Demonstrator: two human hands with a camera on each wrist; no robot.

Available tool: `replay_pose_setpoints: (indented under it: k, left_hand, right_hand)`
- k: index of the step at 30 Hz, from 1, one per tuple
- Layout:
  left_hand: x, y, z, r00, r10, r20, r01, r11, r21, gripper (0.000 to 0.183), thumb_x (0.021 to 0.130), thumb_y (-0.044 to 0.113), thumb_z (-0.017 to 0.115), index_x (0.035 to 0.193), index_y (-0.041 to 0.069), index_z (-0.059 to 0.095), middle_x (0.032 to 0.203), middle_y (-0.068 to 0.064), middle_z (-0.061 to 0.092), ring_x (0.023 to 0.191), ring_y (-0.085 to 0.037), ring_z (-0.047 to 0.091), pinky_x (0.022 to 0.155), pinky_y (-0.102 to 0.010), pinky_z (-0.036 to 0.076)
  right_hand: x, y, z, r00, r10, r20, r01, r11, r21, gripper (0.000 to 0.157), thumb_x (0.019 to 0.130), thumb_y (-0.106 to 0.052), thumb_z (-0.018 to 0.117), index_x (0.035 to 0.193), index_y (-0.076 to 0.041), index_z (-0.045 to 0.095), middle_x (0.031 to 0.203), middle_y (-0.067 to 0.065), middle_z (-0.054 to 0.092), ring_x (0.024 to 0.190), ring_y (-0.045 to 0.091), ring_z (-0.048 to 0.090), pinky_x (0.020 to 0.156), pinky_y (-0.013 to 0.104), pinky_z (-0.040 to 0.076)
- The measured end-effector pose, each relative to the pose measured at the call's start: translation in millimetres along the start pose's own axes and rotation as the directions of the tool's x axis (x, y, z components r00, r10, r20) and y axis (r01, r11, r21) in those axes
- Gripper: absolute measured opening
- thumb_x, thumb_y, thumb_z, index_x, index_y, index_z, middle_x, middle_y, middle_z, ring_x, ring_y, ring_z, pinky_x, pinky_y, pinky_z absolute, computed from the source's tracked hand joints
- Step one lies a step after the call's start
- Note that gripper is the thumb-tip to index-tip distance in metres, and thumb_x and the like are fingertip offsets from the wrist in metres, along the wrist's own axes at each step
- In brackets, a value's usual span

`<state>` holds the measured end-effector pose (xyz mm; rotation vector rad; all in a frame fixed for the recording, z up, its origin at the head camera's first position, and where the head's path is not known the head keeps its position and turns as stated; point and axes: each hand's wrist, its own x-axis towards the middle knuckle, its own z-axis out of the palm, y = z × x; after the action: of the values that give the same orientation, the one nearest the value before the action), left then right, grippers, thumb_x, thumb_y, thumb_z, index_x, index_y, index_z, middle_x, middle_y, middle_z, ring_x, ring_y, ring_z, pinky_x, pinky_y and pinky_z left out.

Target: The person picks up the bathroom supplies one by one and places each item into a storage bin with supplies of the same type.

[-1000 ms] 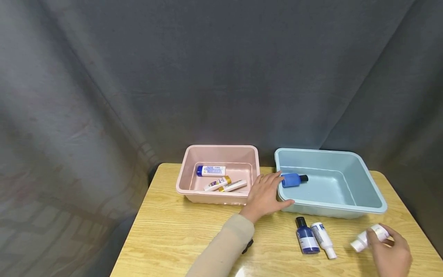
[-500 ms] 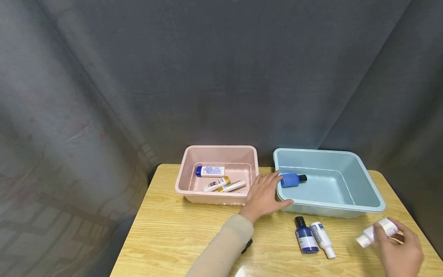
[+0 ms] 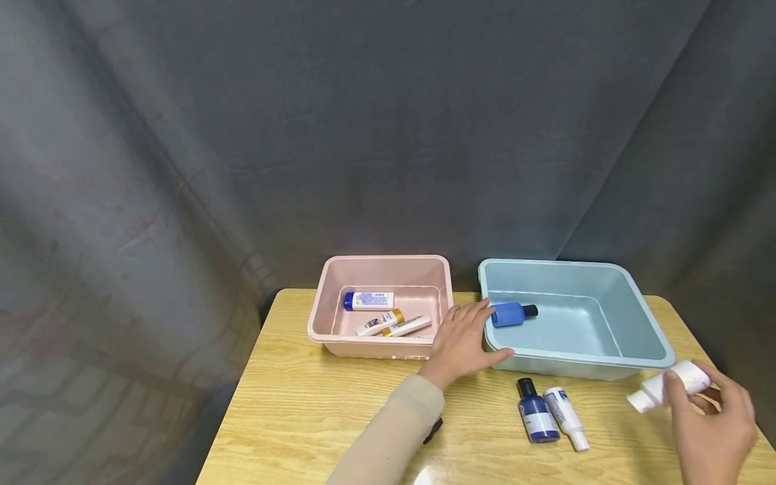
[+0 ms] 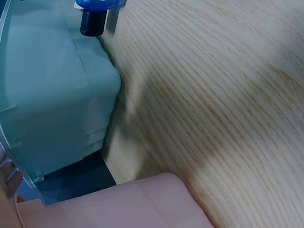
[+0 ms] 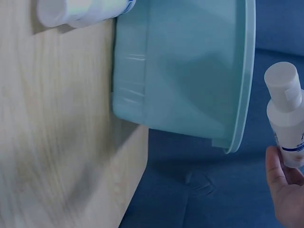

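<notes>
My right hand pinches a white bottle between thumb and fingers, lifted above the table beside the front right corner of the light blue bin. Its white cap points left and down. The right wrist view has this bottle at its right edge, some lettering visible. My left hand rests with spread fingers at the left rim of the blue bin, close to the pink bin. On the table before the blue bin, a dark blue bottle with a black cap lies next to another white bottle.
Inside the blue bin lies a blue bottle with a black cap. The pink bin holds a white tube with a blue cap and two white tubes with gold caps. A dark curtain hangs behind the table.
My right hand has moved right and upward with the white bottle, away from the tabletop. My left hand stays at the blue bin's rim.
</notes>
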<state>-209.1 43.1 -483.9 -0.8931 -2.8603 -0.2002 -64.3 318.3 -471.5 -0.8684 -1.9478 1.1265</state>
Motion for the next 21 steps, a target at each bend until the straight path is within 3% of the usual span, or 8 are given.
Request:
replay_pose_setpoints:
  k: [10, 21]
  left_hand:
    - [-1.6, 0.9, 0.4, 1.000, -0.001, 0.006, 0.001, 1.000, -0.012, 0.088, 0.086, 0.082, 0.038, 0.154, 0.028, 0.034, 0.162, 0.009, 0.024, 0.143, -0.012, 0.031, 0.118, -0.037, 0.022]
    - [-0.5, 0.8, -0.7, 1.000, -0.001, 0.011, 0.001, 1.000, -0.008, 0.087, 0.086, 0.082, 0.038, 0.154, 0.028, 0.034, 0.162, 0.008, 0.026, 0.144, -0.011, 0.030, 0.118, -0.038, 0.024]
  right_hand:
    - [10, -16, 5.4, 0.993, -0.112, -0.027, 0.112, 0.994, 0.015, 0.043, 0.087, -0.005, 0.069, 0.130, -0.004, 0.064, 0.104, -0.029, 0.043, 0.093, -0.012, 0.045, 0.076, -0.002, 0.039]
    - [18, -27, 14.7, 0.990, -0.137, -0.026, 0.138, 0.990, 0.028, 0.042, 0.087, -0.003, 0.070, 0.129, -0.003, 0.063, 0.105, -0.029, 0.042, 0.094, -0.011, 0.046, 0.078, -0.001, 0.041]
